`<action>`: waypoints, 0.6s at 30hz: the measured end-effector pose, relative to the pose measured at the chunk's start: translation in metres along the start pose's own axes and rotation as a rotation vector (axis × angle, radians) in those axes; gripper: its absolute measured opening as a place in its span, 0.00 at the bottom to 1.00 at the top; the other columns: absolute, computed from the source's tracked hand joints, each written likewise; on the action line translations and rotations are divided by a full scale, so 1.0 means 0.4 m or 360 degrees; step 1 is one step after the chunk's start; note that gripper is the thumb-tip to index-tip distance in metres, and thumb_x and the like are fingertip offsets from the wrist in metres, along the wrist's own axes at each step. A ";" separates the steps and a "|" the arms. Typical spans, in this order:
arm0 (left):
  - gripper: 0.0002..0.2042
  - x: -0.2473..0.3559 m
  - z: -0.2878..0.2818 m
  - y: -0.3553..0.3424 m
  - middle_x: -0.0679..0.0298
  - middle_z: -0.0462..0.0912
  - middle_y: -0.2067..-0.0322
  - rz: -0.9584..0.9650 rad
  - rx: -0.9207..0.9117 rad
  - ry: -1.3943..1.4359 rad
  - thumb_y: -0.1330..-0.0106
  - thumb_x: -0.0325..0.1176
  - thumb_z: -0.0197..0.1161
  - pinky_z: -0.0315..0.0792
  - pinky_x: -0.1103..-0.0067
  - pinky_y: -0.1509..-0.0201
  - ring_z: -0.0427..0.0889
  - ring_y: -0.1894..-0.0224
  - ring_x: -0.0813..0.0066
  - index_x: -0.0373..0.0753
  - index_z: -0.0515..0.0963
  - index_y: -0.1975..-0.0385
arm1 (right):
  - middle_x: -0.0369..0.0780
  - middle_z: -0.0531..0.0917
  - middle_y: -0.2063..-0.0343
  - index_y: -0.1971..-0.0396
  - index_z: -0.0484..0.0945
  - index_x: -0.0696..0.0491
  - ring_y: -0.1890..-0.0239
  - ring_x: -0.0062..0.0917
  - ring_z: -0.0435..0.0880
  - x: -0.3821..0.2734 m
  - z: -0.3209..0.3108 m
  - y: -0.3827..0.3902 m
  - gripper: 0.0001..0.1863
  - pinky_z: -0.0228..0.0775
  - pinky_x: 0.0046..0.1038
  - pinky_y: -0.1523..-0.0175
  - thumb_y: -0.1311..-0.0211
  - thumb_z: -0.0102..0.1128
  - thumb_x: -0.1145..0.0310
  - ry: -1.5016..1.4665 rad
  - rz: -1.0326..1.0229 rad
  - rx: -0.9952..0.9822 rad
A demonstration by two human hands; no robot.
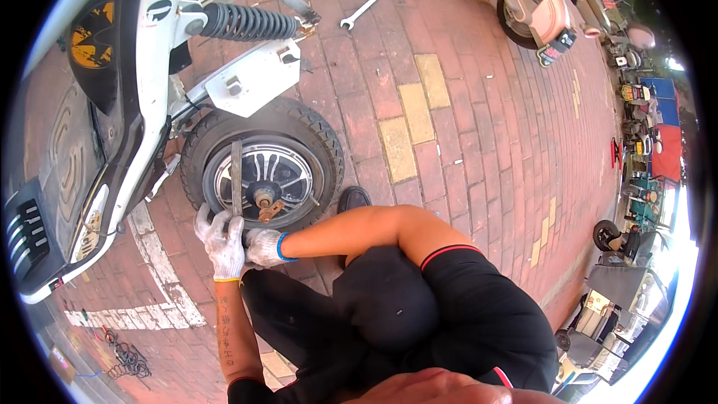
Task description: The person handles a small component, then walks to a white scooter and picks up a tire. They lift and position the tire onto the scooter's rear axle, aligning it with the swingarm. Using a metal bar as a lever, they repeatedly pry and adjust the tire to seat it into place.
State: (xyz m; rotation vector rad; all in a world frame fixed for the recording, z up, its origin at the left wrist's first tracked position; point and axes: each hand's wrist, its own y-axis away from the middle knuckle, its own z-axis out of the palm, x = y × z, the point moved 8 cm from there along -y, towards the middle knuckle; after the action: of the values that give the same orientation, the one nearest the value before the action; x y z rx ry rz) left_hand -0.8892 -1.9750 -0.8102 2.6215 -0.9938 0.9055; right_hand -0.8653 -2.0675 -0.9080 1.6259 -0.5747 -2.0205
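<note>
A black tire on a silver spoked hub lies next to the white-framed scooter. Across the hub and the tire's near rim rests a flat metal tire lever. My left hand, in a white knit glove, is closed at the lever's near end, its fingers bent over the tire edge. Just right of it, my gloved right hand with a blue cuff is close against the left hand, low by the tire; its fingers are hidden. A rusty axle piece sticks up from the hub.
The scooter's white frame and black coil shock absorber rise at left. An open-end wrench lies on the red brick paving beyond the wheel. A pink scooter stands at far right. Coiled cable lies at lower left.
</note>
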 end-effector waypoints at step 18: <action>0.03 0.056 0.075 0.039 0.51 0.79 0.48 0.0191 0.0968 -0.0189 0.32 0.29 0.61 0.68 0.55 0.36 0.76 0.45 0.48 0.39 0.78 0.62 | 0.50 0.88 0.60 0.55 0.86 0.51 0.54 0.45 0.88 0.280 -0.490 0.568 0.13 0.79 0.42 0.47 0.33 0.62 0.63 0.0916 0.0029 0.1588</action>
State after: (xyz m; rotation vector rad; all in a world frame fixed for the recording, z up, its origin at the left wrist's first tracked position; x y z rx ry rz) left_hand -0.8720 -2.0100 -0.8208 3.1678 -1.0411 1.2589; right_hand -0.6696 -2.3209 -0.9001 2.5719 -1.4726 -1.1311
